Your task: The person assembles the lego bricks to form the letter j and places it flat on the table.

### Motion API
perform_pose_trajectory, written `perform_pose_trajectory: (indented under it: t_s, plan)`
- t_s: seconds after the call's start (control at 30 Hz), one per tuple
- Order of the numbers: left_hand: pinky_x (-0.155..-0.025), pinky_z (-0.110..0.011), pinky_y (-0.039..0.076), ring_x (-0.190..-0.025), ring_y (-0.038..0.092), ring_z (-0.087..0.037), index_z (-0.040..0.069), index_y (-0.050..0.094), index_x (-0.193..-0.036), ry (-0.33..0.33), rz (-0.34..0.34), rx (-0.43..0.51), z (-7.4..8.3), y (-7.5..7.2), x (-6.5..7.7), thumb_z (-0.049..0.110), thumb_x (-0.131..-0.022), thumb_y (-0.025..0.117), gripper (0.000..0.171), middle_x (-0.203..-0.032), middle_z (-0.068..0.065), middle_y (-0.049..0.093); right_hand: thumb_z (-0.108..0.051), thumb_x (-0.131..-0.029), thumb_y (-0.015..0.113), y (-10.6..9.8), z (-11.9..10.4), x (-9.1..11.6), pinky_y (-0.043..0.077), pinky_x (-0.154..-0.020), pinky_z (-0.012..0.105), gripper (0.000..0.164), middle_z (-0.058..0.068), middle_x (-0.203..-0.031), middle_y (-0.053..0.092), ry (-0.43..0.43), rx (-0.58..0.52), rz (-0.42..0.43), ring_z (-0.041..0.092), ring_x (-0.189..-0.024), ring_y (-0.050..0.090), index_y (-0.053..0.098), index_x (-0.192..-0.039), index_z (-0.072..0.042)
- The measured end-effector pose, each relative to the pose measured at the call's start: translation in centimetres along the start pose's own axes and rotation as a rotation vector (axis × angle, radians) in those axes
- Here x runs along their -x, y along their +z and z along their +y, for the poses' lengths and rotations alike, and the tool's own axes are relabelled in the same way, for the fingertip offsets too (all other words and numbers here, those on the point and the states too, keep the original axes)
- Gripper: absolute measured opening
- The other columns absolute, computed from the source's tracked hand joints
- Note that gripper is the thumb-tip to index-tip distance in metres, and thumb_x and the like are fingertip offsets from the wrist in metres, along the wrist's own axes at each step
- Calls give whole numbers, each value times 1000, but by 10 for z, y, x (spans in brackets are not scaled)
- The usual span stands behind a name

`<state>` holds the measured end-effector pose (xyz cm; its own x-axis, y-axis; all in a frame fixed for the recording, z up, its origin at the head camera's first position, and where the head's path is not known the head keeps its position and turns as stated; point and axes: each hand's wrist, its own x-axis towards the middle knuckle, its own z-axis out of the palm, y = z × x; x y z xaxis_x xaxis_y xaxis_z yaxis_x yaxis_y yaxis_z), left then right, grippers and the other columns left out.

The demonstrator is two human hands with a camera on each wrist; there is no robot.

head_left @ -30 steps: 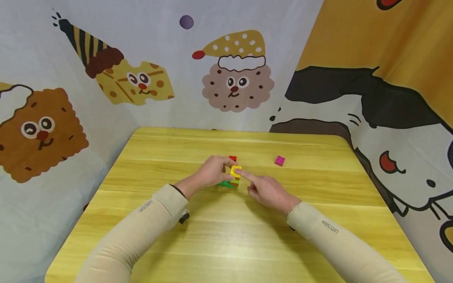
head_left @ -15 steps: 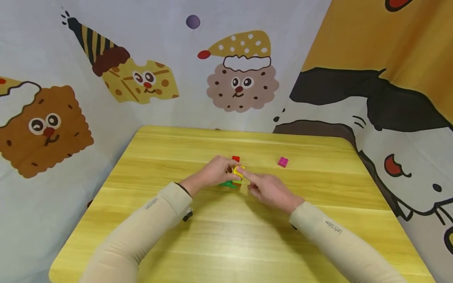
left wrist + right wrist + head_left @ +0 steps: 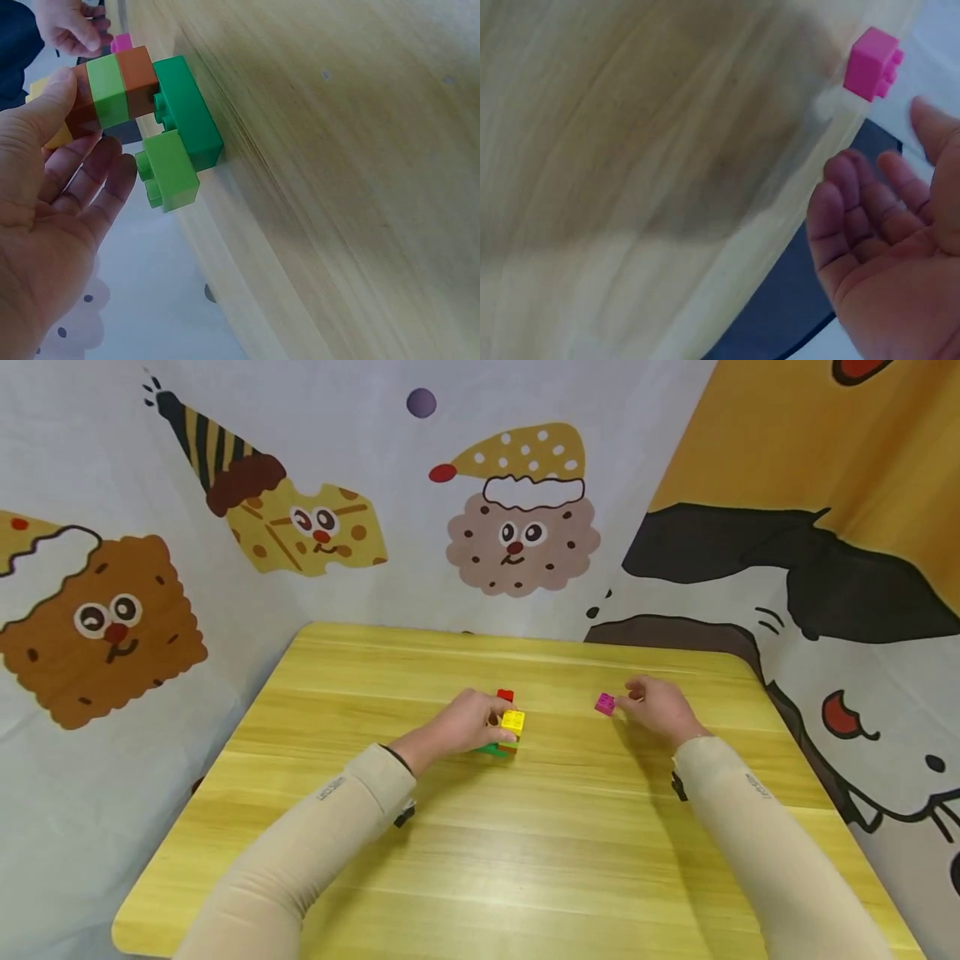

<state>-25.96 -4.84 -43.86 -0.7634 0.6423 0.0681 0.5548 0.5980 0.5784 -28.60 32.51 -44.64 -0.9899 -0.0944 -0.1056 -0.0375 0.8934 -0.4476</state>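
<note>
A tower of toy building bricks is gripped by my left hand (image 3: 459, 725), thumb on one side and fingers on the other. Its top is a yellow brick (image 3: 513, 722); below come a brown brick (image 3: 81, 109), a light green brick (image 3: 107, 88) and an orange-brown brick (image 3: 137, 81). These stand on a dark green brick (image 3: 191, 112), which also carries another light green brick (image 3: 171, 169). My right hand (image 3: 660, 706) hovers just right of a pink brick (image 3: 604, 703). In the right wrist view its fingers are loosely bent, apart from the pink brick.
A red brick (image 3: 506, 695) shows just behind my left fingers; whether it joins the tower I cannot tell. The wooden table (image 3: 480, 860) ends at the back against a white cloth (image 3: 337, 410) with cartoon prints.
My right hand has left the yellow brick, where its index finger was pressing, and moved right and back to beside the pink brick. My left hand keeps its grip. The head view shifted slightly.
</note>
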Motion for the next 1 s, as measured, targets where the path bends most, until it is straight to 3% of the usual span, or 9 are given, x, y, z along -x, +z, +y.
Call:
perform_pose_trajectory:
  t_s: [0.1, 0.23, 0.37, 0.5, 0.7, 0.83, 0.93, 1.0]
  plan:
    - [-76, -20, 59, -86, 71, -9, 12, 75, -133, 1, -3, -4, 1, 1, -2, 31, -95, 83, 44, -108, -1, 81, -44, -107, 64, 2, 13, -7, 49, -111, 62, 66, 29, -145, 61, 20, -38, -18, 46, -131, 60, 53, -151, 3]
    - [-75, -20, 58, -87, 71, -10, 13, 75, -134, -21, -9, 11, 2, 2, -3, 31, -95, 83, 43, -109, -1, 81, -37, -104, 71, 15, 5, -15, 51, -111, 60, 63, 26, -143, 64, -7, -51, -34, 43, -129, 62, 54, -151, 2]
    - [-71, -19, 55, -80, 67, -8, 13, 74, -135, -54, -15, 26, 4, 3, -3, 31, -94, 84, 45, -107, -2, 81, -27, -104, 73, 27, -26, -19, 55, -106, 55, 51, 22, -135, 69, -74, -6, -25, 38, -122, 66, 60, -145, 1]
    - [-63, -18, 49, -70, 60, -7, 13, 74, -136, -62, -19, 39, 3, 3, -3, 33, -94, 84, 48, -106, -3, 81, -33, -103, 74, 25, -75, -12, 59, -97, 47, 48, 15, -128, 72, -168, -32, -18, 31, -112, 68, 64, -140, -4]
    - [-59, -19, 40, -63, 49, -6, 13, 79, -126, -42, 2, 71, -3, 1, -6, 33, -92, 86, 41, -97, -1, 81, -37, -97, 81, 11, -141, 15, 58, -73, 33, 35, 1, -108, 77, -429, -53, -21, 17, -90, 68, 75, -124, -15]
    - [-57, -21, 34, -61, 42, -6, 15, 83, -107, -56, 17, 66, -6, 0, -6, 35, -89, 90, 28, -87, 2, 79, -33, -94, 85, 12, -160, 27, 56, -69, 28, 29, -4, -101, 79, -531, -29, -65, 11, -86, 68, 78, -117, -17]
    - [-57, -23, 32, -60, 39, -7, 17, 83, -103, -74, 8, 65, -8, -2, -6, 36, -88, 90, 25, -90, 4, 81, -29, -92, 86, 17, -164, 29, 57, -72, 28, 28, -3, -102, 82, -551, -32, -80, 11, -87, 71, 81, -116, -15]
    - [-60, -23, 36, -62, 43, -6, 18, 84, -104, -91, 2, 57, -8, -3, -6, 37, -87, 91, 26, -96, 6, 82, -27, -91, 87, 19, -166, 28, 59, -74, 29, 28, 0, -104, 83, -551, -48, -84, 13, -88, 74, 83, -116, -14]
